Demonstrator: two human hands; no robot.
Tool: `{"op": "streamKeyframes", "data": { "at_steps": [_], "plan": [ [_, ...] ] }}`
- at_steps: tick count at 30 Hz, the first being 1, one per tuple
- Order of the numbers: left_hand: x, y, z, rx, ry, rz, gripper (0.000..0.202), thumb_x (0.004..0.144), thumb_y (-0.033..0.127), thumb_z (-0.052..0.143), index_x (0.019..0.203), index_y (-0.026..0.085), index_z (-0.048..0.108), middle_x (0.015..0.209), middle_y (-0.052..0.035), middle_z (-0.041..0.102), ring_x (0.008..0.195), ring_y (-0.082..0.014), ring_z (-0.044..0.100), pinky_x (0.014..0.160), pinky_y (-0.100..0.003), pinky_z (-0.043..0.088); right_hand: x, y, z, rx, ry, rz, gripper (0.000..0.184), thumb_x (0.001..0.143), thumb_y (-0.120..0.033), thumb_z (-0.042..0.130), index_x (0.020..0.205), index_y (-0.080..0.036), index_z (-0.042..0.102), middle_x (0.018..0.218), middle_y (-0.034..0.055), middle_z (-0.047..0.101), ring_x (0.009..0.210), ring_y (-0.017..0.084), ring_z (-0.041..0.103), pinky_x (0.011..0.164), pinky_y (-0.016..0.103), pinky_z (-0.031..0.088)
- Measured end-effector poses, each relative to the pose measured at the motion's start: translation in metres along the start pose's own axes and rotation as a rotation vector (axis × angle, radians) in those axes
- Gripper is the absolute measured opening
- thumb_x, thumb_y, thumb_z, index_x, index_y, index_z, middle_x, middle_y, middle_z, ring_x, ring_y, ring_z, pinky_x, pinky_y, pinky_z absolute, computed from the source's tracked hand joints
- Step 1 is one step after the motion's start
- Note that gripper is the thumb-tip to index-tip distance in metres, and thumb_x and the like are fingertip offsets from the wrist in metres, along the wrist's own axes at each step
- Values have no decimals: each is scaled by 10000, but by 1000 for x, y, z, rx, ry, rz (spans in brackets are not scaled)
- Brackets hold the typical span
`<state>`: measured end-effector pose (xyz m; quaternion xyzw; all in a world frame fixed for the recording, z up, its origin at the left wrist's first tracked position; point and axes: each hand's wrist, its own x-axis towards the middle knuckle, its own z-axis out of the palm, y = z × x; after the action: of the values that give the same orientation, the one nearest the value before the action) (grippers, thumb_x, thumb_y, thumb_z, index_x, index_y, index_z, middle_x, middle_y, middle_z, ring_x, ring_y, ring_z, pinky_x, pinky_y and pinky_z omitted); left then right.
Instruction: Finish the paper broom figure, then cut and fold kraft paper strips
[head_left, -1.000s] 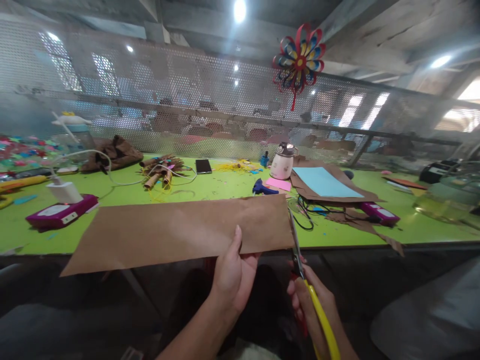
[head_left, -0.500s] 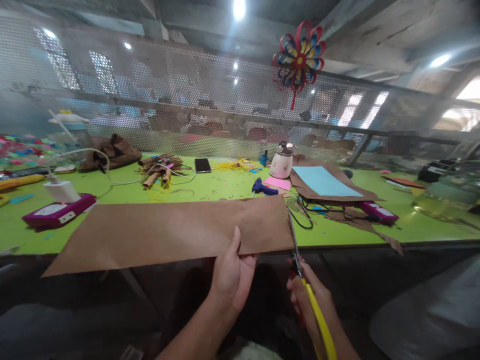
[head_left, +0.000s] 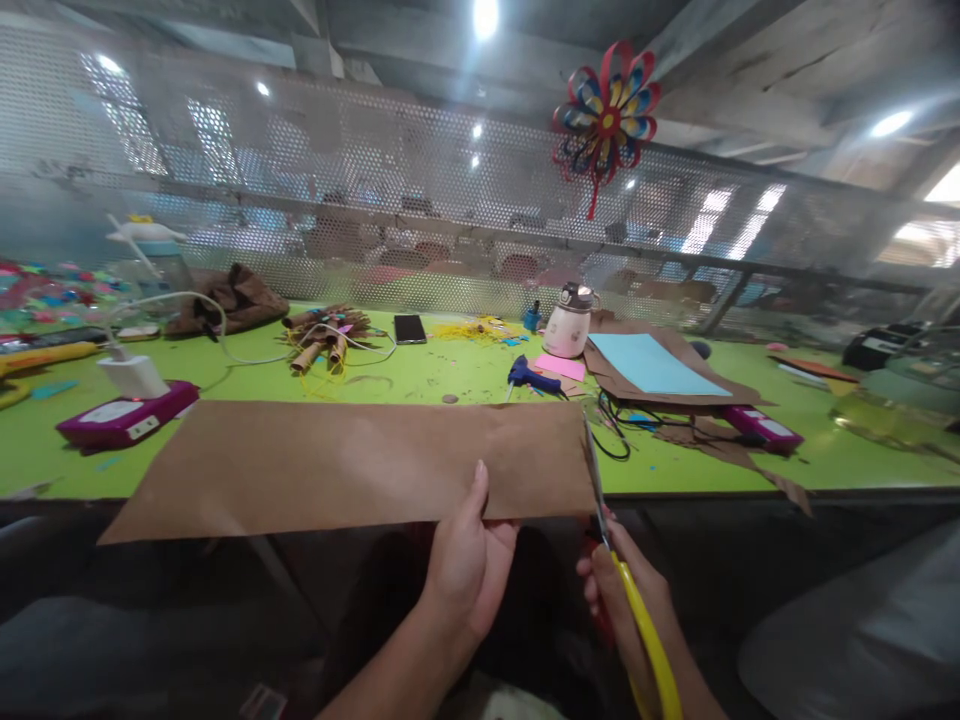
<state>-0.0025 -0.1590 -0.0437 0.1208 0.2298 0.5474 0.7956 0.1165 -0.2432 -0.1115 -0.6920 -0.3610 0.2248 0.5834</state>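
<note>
A long strip of brown kraft paper spans the front of the green table, its left end tapering to a point. My left hand grips its lower edge right of the middle, thumb on top and fingers underneath. In my right hand is a pair of scissors with yellow and red handles. Their blades point away from me and lie along the paper's right edge. Whether the blades are fully closed is hard to make out.
On the green table are a blue glue gun, a pale bottle, light blue paper on brown sheets, a phone, rolled brown paper tubes and a purple power strip with a white charger. Perforated metal stands behind.
The view has shifted slightly, so everything sits a little further right. The paper's right end and the scissors are a bit lower; both hands keep their hold.
</note>
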Motion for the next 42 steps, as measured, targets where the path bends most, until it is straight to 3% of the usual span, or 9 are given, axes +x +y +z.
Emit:
{"op": "streamKeyframes", "data": {
  "at_steps": [18,24,30,35,42],
  "plan": [
    [-1,0,0,5,-1,-13,319,834,164,580,1146,100,572,1156,-158,623,1088,-257,579,895,-398,520,-5,-9,4,52,-16,95,631,716,-670,521,1095,-168,561,451,-73,402,317,62,298,280,174,250],
    [-1,0,2,15,10,-3,312,834,162,579,1138,95,573,1157,-164,621,1089,-263,578,887,-398,525,-5,-11,4,56,-31,104,612,698,-683,529,1031,-173,587,429,-72,404,301,63,313,269,170,250],
    [-3,0,0,16,7,-9,334,843,164,568,1169,89,553,1179,-166,608,1105,-260,567,915,-401,508,0,-14,6,41,7,85,672,705,-698,498,1114,-168,556,510,-40,505,346,80,394,304,180,335],
    [-5,-2,-3,19,-5,-28,361,837,171,581,1189,97,545,1201,-157,596,1121,-263,555,926,-399,503,4,-19,3,-2,-46,49,706,736,-680,473,1195,-144,504,462,-62,448,339,87,384,299,180,327],
    [-5,-3,-5,17,0,-25,348,838,171,579,1178,102,555,1194,-150,602,1110,-262,563,914,-400,512,4,-24,3,-12,-42,20,658,737,-675,476,1137,-156,541,445,-67,435,331,88,374,300,185,326]
  ]
}}
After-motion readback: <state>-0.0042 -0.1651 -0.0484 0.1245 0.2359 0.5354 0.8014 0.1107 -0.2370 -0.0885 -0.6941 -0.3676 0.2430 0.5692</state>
